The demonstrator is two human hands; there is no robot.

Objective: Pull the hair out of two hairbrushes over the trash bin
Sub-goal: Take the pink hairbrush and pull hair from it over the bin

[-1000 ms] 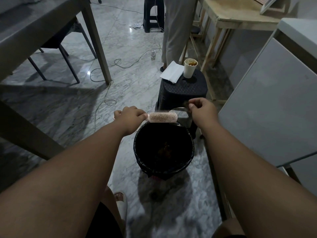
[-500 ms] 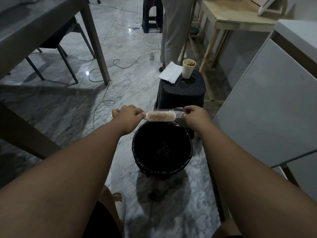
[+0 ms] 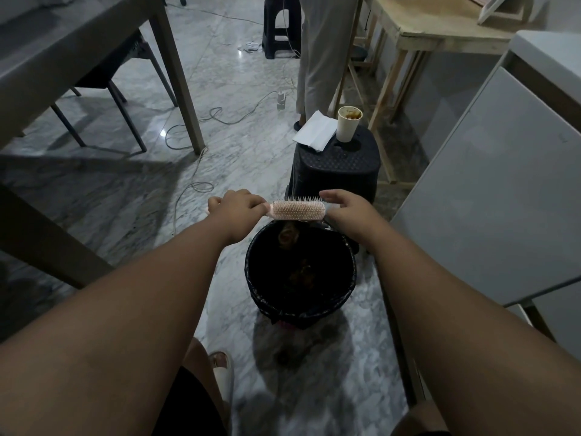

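Step in hand: by my reading, clearing the first hairbrush, held out above the bin; no second brush is in view.
Left hand: the left hand [image 3: 236, 206] is closed in a fist around the brush handle, holding it level.
Right hand: the right hand [image 3: 345, 208] sits at the far end of the brush head with fingers [image 3: 330, 194] reaching over the top edge; whether they pinch hair or just steady the head, I cannot tell.
Hairbrush: the pink hairbrush [image 3: 298, 211] lies sideways between the two hands, bristles turned up and toward the camera, above the far rim of the bin.
Hair on the bristles: too fine to make out here (the pad looks mostly clean, but the light is dim).
Trash bin: the black lined trash bin [image 3: 261, 297] stands on the marble floor, directly under the brush; a brownish clump [image 3: 287, 236] shows just below the brush, inside the far rim, possibly hair.
Behind the bin: a dark stool [image 3: 338, 166] carries a paper cup [image 3: 348, 124] and a folded white paper [image 3: 314, 135].
Next move calls for: pinching any strands left at the bristle roots, drawing them up and off, and letting go only over the bin opening, not its far rim.
After that: swapping to the second brush, wherever it lies.
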